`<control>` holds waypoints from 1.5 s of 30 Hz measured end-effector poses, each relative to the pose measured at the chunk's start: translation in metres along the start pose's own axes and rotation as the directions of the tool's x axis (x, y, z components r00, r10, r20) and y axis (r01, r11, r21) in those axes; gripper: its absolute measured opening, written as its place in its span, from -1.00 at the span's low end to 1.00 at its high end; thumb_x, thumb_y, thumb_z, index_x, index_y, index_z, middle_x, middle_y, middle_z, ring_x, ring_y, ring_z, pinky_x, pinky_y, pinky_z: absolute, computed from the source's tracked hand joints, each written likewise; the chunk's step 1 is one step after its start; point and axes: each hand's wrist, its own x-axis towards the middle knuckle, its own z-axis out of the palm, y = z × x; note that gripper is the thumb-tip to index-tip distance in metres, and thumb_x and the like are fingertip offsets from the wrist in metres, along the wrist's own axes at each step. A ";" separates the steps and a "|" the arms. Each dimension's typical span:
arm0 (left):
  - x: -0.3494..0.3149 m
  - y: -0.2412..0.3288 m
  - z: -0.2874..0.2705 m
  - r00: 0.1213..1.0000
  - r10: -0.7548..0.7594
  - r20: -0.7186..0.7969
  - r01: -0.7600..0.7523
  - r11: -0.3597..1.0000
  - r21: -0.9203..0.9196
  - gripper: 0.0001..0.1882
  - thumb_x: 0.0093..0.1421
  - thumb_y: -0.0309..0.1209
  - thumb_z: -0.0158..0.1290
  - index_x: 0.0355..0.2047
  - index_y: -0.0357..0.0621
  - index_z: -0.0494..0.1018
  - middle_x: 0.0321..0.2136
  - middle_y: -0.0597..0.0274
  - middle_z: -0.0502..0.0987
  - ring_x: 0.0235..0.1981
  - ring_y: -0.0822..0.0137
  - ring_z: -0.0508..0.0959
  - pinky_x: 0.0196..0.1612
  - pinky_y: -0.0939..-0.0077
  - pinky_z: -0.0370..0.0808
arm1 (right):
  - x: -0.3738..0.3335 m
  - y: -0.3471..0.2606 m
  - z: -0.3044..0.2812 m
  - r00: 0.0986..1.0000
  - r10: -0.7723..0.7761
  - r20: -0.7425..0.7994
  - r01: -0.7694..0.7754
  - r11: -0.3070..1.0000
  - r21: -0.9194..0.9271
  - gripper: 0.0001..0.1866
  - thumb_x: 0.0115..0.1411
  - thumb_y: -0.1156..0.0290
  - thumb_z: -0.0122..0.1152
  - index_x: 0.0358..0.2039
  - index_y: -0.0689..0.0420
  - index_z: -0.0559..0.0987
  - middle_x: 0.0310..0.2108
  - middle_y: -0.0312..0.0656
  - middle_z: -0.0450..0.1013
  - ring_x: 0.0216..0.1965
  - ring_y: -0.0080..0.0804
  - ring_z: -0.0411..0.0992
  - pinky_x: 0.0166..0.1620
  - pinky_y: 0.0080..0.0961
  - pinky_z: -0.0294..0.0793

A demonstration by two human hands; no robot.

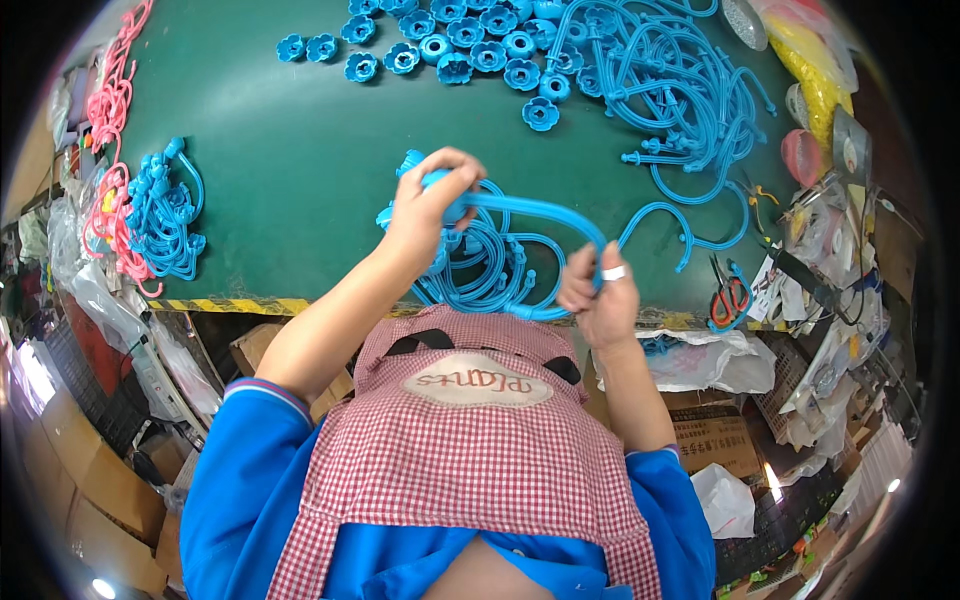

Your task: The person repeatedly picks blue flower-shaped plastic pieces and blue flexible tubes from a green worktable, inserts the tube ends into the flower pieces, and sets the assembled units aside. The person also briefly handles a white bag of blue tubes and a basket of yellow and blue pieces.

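My left hand point(428, 205) is closed around a round blue plastic piece point(456, 210) at one end of a curved blue plastic rod point(545, 209). The rod bends over to the right and down into my right hand point(612, 308), whose fingers grip it; a white band wraps one finger. Beneath and between my hands, a heap of similar curved blue rods point(470, 268) lies on the green table point(270, 190) near its front edge. My left fingers partly hide the round piece.
Several blue flower-shaped cups point(465, 32) lie at the far side, beside a tangled pile of blue rods point(670, 90). To the right are red-handled scissors point(728, 298). A blue bundle point(165, 215) and pink plastic pieces point(112, 100) sit at left. Yellow-black tape point(235, 305) marks the front edge.
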 end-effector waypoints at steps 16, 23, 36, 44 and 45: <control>0.143 -0.057 0.012 0.804 0.284 0.522 -0.379 -0.431 0.819 -0.88 -0.05 -0.45 0.12 -0.43 -0.03 0.48 -0.19 0.19 0.40 -0.12 0.20 0.40 -0.17 0.33 0.41 | 0.075 -0.066 -0.054 0.840 -0.370 0.398 0.167 -0.521 -0.837 -0.74 0.08 0.35 0.29 -0.19 0.08 0.60 -0.50 -0.22 0.46 -0.51 -0.31 0.41 -0.47 -0.42 0.37; 0.087 -0.034 0.034 0.979 -0.106 -0.173 0.116 0.992 0.050 -0.79 0.10 -0.32 0.13 -0.39 -0.15 0.36 -0.30 0.20 0.52 -0.37 0.30 0.52 -0.27 0.40 0.49 | 0.057 -0.042 -0.008 0.775 -0.580 0.253 0.256 -0.078 -0.963 -0.83 0.07 0.31 0.31 -0.33 0.06 0.65 -0.62 -0.26 0.44 -0.66 -0.45 0.34 -0.58 -0.52 0.28; 0.006 -0.015 0.040 0.934 0.273 -0.230 -0.224 0.950 0.218 -0.94 0.19 -0.47 0.05 -0.37 -0.18 0.43 -0.53 0.46 0.38 -0.50 0.63 0.33 -0.46 0.68 0.29 | 0.044 -0.025 0.040 0.971 0.176 -0.161 -0.236 0.808 -0.540 -0.67 0.19 0.30 0.22 -0.18 0.34 0.58 -0.66 -0.46 0.30 -0.68 -0.75 0.12 -0.62 -0.74 0.04; -0.017 -0.007 -0.034 0.959 0.270 0.083 -0.069 -0.060 0.996 -0.71 0.05 -0.11 0.16 -0.26 0.08 0.61 -0.04 0.19 0.46 0.15 0.07 0.27 0.21 0.10 0.08 | 0.114 -0.083 -0.178 0.160 -0.970 -0.182 -0.410 0.103 -0.906 -0.38 0.10 0.23 0.27 0.07 0.32 0.32 0.10 0.15 0.22 0.13 0.05 0.16 0.15 -0.05 0.11; 0.008 -0.004 -0.039 0.935 0.265 0.237 -0.226 -0.074 0.971 -0.75 0.09 -0.14 0.11 -0.34 0.02 0.61 -0.08 0.18 0.50 0.04 0.08 0.38 0.11 0.13 0.24 | 0.115 -0.094 -0.234 0.063 -0.982 -0.180 -0.475 0.129 -0.870 -0.37 0.10 0.25 0.26 0.10 0.32 0.30 0.02 0.15 0.31 0.07 0.09 0.25 0.14 -0.04 0.17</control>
